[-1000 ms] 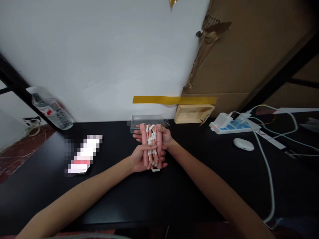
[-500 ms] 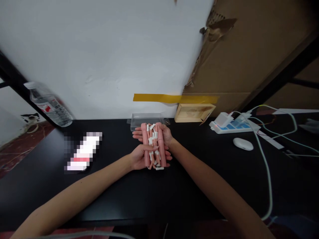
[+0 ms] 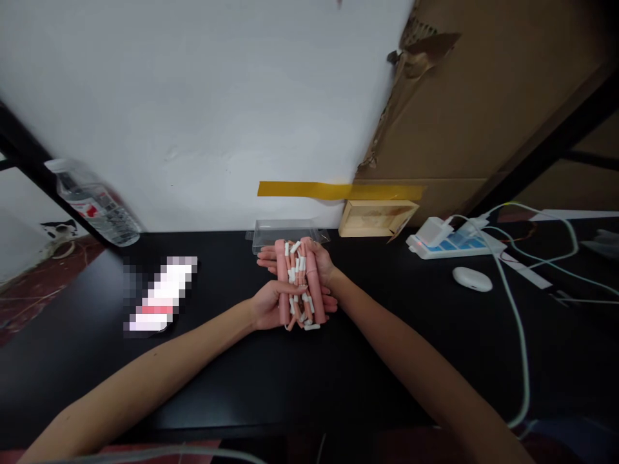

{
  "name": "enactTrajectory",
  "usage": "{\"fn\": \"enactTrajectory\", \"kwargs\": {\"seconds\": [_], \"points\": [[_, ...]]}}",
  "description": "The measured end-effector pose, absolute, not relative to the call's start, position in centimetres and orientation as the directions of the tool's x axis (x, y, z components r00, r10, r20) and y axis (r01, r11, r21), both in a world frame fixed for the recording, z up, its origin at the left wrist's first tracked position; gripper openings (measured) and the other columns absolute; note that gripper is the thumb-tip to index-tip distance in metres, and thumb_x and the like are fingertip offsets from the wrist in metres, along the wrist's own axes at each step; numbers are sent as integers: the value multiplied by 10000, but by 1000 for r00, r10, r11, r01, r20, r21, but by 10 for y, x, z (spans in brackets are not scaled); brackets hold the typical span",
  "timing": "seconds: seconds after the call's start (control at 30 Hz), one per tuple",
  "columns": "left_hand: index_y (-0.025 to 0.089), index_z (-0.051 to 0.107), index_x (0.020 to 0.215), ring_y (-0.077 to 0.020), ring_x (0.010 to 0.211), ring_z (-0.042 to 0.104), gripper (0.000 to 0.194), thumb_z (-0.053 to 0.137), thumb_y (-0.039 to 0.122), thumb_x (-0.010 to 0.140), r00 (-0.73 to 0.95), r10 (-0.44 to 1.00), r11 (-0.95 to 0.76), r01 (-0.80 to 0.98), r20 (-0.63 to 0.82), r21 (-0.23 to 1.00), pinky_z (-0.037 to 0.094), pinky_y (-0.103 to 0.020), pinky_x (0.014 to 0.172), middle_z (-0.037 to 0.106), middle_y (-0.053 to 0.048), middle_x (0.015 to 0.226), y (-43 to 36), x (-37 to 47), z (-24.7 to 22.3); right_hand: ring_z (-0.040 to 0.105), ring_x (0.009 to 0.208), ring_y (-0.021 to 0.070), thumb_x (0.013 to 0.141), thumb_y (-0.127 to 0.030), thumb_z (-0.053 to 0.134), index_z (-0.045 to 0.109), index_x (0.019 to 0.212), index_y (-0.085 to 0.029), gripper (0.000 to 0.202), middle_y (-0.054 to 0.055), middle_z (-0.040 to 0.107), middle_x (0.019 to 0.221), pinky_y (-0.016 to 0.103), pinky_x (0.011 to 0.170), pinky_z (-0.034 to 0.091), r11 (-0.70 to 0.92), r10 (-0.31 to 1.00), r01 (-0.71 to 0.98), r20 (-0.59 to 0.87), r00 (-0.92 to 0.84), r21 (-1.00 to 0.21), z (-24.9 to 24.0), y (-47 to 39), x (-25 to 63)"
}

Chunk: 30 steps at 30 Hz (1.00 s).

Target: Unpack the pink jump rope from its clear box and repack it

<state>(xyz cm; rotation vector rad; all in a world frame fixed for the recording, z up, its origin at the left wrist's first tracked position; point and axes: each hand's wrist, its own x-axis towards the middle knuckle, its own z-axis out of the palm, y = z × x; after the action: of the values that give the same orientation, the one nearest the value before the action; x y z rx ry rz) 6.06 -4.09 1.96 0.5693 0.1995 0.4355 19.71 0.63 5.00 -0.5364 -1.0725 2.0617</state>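
A bundled jump rope with two pink handles and pink and white beads (image 3: 314, 293) lies across my hands above the black table. My left hand (image 3: 269, 304) comes from the left under the near part of the bundle, its thumb laid over the beads and its fingertips showing past the right handle. My right hand (image 3: 325, 263) is under the far part, with its fingers sticking out to the left of the left handle. The palms are hidden beneath the bundle.
Behind the bundle stands a clear plastic box (image 3: 264, 233), with a shallow wooden box (image 3: 374, 219) to its right. A power strip (image 3: 452, 248) with cables and a white mouse-like case (image 3: 472, 279) lie right. A bottle (image 3: 99, 209) and a blurred-out phone-like object (image 3: 164, 293) are left.
The near ends of the pink handles have shifted slightly to the right, and the left hand's fingertips reach a little further out on the right. Both hands keep their hold.
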Motion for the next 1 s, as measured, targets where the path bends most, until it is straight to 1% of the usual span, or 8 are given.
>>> {"fn": "enactTrajectory", "kwargs": {"seconds": [0.1, 0.23, 0.33, 0.4, 0.47, 0.7, 0.83, 1.0], "points": [[9, 669, 1205, -331, 1246, 610, 365, 610, 212, 907, 892, 447, 752, -339, -61, 565, 377, -448, 1099, 694, -235, 1210, -42, 61, 19, 664, 1107, 365, 737, -716, 559, 677, 1087, -102, 716, 205, 735, 1102, 500, 913, 556, -371, 721, -410, 20, -693, -833, 49, 7, 199], [12, 669, 1205, -343, 1257, 602, 366, 591, 220, 915, 878, 477, 737, -376, -36, 562, 368, -454, 1105, 698, -235, 1199, -43, 63, 17, 659, 1114, 384, 682, -731, 606, 675, 1070, -132, 717, 210, 739, 1047, 519, 853, 578, -365, 715, -409, 30, -699, -836, 46, 10, 199], [3, 662, 1217, -337, 1264, 598, 378, 574, 213, 915, 867, 497, 735, -410, -19, 541, 348, -451, 1125, 686, -240, 1226, -43, 64, 19, 660, 1121, 355, 803, -740, 464, 657, 1123, -99, 742, 204, 739, 1029, 500, 905, 553, -394, 727, -408, -8, -687, -824, 47, 10, 199], [-4, 658, 1222, -327, 1263, 599, 389, 561, 219, 918, 869, 495, 737, -414, -10, 534, 340, -452, 1133, 675, -239, 1248, -42, 64, 20, 656, 1130, 328, 900, -697, 327, 646, 1160, -61, 757, 202, 734, 1057, 476, 967, 518, -399, 736, -411, -19, -677, -820, 49, 9, 200], [-1, 657, 1221, -322, 1260, 601, 393, 546, 230, 924, 871, 490, 740, -412, -7, 531, 343, -461, 1132, 665, -233, 1271, -42, 63, 22, 652, 1136, 320, 932, -665, 278, 646, 1170, -48, 756, 196, 734, 1070, 465, 996, 501, -387, 737, -420, -2, -676, -821, 51, 8, 201], [1, 639, 1243, -298, 1124, 681, 402, 539, 207, 914, 866, 499, 755, -420, -26, 504, 421, -446, 1054, 698, -221, 1202, -42, 61, 22, 632, 1172, 383, 757, -744, 525, 668, 1030, -143, 676, 200, 735, 1041, 537, 939, 556, -366, 748, -416, 2, -664, -832, 44, 12, 202], [1, 651, 1229, -289, 1044, 708, 401, 574, 207, 894, 855, 514, 768, -423, -69, 480, 444, -433, 1020, 732, -186, 1114, -42, 60, 20, 648, 1148, 378, 772, -699, 534, 634, 1126, -119, 686, 201, 735, 1090, 564, 945, 544, -400, 741, -444, 3, -672, -802, 43, 16, 200], [8, 679, 1182, -311, 1031, 713, 380, 618, 224, 876, 839, 531, 780, -429, -120, 455, 409, -451, 1059, 753, -159, 1021, -43, 60, 18, 631, 1184, 381, 741, -701, 574, 620, 1178, -111, 736, 213, 724, 1136, 571, 983, 516, -429, 723, -462, 12, -690, -776, 41, 18, 198]]}}
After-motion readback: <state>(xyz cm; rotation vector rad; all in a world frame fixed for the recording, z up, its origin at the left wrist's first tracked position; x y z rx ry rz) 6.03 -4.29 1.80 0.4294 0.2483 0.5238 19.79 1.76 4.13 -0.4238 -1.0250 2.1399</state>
